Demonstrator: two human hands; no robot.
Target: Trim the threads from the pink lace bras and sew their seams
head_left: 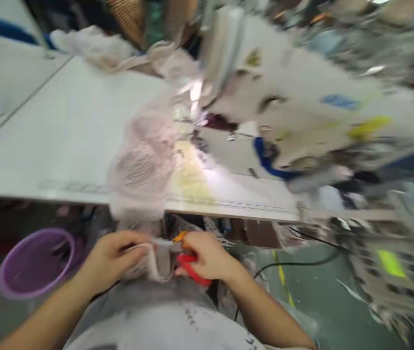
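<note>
The right hand (207, 255) is wrapped round the red and orange handles of the scissors (191, 268), just off the front edge of the white table (64, 136), above the person's lap. Their blades point left, toward the left hand (110, 257), the long axis running roughly along that edge; blur hides the blade gap. The left hand's thumb and fingers pinch a strip of pale fabric (153, 265). Pink lace (141, 165) drapes over the table's front edge.
</note>
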